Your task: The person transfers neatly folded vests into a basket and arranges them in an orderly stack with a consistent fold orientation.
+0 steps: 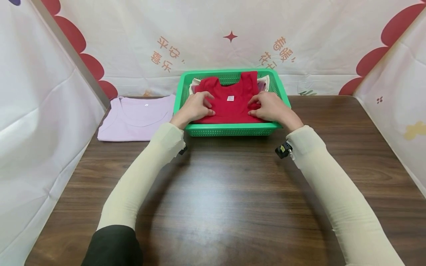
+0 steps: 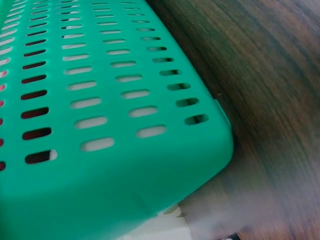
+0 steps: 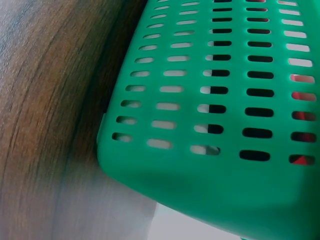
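Note:
A folded red sleeveless top (image 1: 231, 109) with a white neck label lies uppermost in a green plastic basket (image 1: 233, 126). Cream and mauve folded clothes (image 1: 263, 84) peek out beneath it. My left hand (image 1: 196, 107) reaches over the basket's left side and touches the left part of the red top, its fingers loosely bent. On the right part rests my right hand (image 1: 269, 107), with a gap between thumb and fingers. The cloth lies fairly flat under both. Both wrist views show only the basket's slotted wall (image 2: 110, 165), (image 3: 200, 170), with no hand visible.
Left of the basket, a folded lavender shirt (image 1: 139, 118) lies flat on the brown wooden table (image 1: 213, 192). White printed curtains (image 1: 213, 37) stand behind the table and along both sides. The basket sits close to the back curtain.

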The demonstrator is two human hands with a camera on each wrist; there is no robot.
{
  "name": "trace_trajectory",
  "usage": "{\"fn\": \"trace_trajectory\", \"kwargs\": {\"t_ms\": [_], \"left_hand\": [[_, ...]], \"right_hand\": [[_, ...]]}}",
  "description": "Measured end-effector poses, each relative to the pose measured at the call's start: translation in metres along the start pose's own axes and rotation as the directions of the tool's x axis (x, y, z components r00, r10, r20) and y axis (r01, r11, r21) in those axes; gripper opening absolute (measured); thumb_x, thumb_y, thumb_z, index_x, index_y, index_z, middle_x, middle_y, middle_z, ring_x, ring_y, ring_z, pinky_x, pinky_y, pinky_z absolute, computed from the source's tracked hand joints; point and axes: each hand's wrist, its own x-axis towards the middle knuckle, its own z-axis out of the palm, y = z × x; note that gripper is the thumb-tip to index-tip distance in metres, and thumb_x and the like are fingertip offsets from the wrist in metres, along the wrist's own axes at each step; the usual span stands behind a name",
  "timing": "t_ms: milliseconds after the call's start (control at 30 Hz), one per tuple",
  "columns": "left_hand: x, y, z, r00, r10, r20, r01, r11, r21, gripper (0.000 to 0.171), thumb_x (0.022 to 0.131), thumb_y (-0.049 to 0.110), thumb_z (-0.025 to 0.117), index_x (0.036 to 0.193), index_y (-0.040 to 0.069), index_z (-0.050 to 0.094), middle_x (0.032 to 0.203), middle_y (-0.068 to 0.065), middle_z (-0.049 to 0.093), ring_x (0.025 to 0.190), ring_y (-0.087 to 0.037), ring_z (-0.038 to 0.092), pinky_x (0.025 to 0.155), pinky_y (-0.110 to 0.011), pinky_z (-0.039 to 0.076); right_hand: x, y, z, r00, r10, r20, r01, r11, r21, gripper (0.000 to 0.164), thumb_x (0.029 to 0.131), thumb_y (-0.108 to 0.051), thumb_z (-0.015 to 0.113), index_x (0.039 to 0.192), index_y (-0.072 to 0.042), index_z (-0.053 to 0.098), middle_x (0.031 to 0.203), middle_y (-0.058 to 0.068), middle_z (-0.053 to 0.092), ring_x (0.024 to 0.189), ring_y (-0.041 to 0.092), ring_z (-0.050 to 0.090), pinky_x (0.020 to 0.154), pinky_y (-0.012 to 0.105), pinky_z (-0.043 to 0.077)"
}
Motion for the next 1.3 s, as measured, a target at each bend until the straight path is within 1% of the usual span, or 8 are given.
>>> {"fn": "trace_trajectory", "kwargs": {"t_ms": [300, 467, 633, 800, 1000, 1067, 1200, 1300], "left_hand": [[0.0, 0.001, 0.0, 0.995, -0.041, -0.09, 0.039, 0.999, -0.028, 0.06, 0.095, 0.027, 0.072, 0.148, 0.013, 0.048, 0.116, -0.009, 0.073, 0.108, -0.023, 0.067, 0.103, -0.042, 0.05], [-0.002, 0.003, -0.001, 0.986, -0.001, -0.167, -0.006, 0.999, -0.038, 0.056, 0.096, 0.026, 0.072, 0.146, 0.012, 0.051, 0.122, -0.009, 0.071, 0.112, -0.023, 0.067, 0.102, -0.042, 0.052], [-0.004, 0.003, -0.003, 0.958, 0.069, -0.278, -0.078, 0.997, -0.023, 0.051, 0.097, 0.025, 0.069, 0.144, 0.013, 0.055, 0.12, -0.007, 0.072, 0.108, -0.022, 0.068, 0.097, -0.04, 0.054], [-0.005, 0.002, -0.004, 0.912, 0.142, -0.384, -0.16, 0.987, -0.014, 0.044, 0.098, 0.02, 0.067, 0.14, 0.011, 0.058, 0.113, -0.008, 0.073, 0.098, -0.022, 0.07, 0.092, -0.037, 0.056], [-0.009, 0.002, -0.006, 0.787, 0.215, -0.578, -0.272, 0.962, -0.014, 0.031, 0.098, 0.012, 0.063, 0.128, 0.007, 0.065, 0.099, -0.01, 0.075, 0.081, -0.019, 0.07, 0.079, -0.034, 0.056], [-0.012, 0.003, -0.007, 0.756, 0.214, -0.618, -0.291, 0.957, -0.024, 0.028, 0.098, 0.013, 0.062, 0.126, 0.008, 0.066, 0.097, -0.008, 0.075, 0.079, -0.018, 0.069, 0.076, -0.032, 0.054], [-0.018, 0.002, -0.01, 0.737, 0.212, -0.642, -0.338, 0.938, -0.078, 0.028, 0.097, 0.013, 0.061, 0.124, 0.009, 0.067, 0.094, -0.009, 0.076, 0.075, -0.017, 0.067, 0.074, -0.029, 0.053], [-0.026, 0.0, -0.013, 0.729, 0.237, -0.642, -0.381, 0.92, -0.092, 0.03, 0.094, 0.013, 0.062, 0.123, 0.008, 0.067, 0.093, -0.009, 0.076, 0.074, -0.018, 0.068, 0.072, -0.029, 0.055]], "right_hand": [[0.001, 0.002, 0.001, 1.0, -0.01, 0.004, 0.01, 1.0, -0.007, 0.04, 0.093, -0.023, 0.073, 0.127, -0.001, 0.07, 0.121, 0.021, 0.072, 0.111, 0.037, 0.061, 0.096, 0.054, 0.05], [0.0, 0.0, 0.0, 1.0, -0.001, 0.005, 0.001, 1.0, 0.0, 0.042, 0.094, -0.024, 0.072, 0.129, -0.001, 0.069, 0.123, 0.021, 0.071, 0.112, 0.038, 0.061, 0.097, 0.055, 0.05], [-0.001, -0.001, 0.0, 1.0, 0.008, 0.007, -0.008, 1.0, 0.005, 0.046, 0.094, -0.024, 0.072, 0.132, 0.001, 0.065, 0.124, 0.023, 0.069, 0.113, 0.039, 0.06, 0.099, 0.056, 0.05], [-0.001, -0.001, 0.002, 1.0, -0.007, 0.0, 0.007, 1.0, -0.016, 0.044, 0.095, -0.023, 0.07, 0.132, 0.002, 0.065, 0.123, 0.023, 0.069, 0.113, 0.039, 0.06, 0.098, 0.056, 0.05], [-0.001, 0.001, 0.001, 1.0, 0.0, -0.023, 0.0, 1.0, -0.014, 0.044, 0.097, -0.021, 0.066, 0.134, 0.002, 0.062, 0.129, 0.024, 0.066, 0.118, 0.041, 0.06, 0.103, 0.058, 0.048], [-0.002, 0.001, 0.001, 0.998, 0.008, -0.057, -0.008, 1.0, 0.0, 0.042, 0.098, -0.019, 0.064, 0.134, 0.003, 0.061, 0.129, 0.025, 0.065, 0.118, 0.041, 0.061, 0.103, 0.058, 0.049], [-0.005, 0.0, 0.001, 0.977, -0.028, -0.211, 0.038, 0.998, 0.042, 0.035, 0.098, -0.012, 0.061, 0.128, 0.004, 0.065, 0.129, 0.024, 0.062, 0.111, 0.039, 0.064, 0.1, 0.057, 0.05], [-0.01, -0.003, 0.003, 0.914, -0.106, -0.391, 0.127, 0.991, 0.029, 0.027, 0.097, -0.008, 0.059, 0.118, 0.004, 0.07, 0.128, 0.021, 0.061, 0.103, 0.034, 0.065, 0.091, 0.051, 0.054]]}}
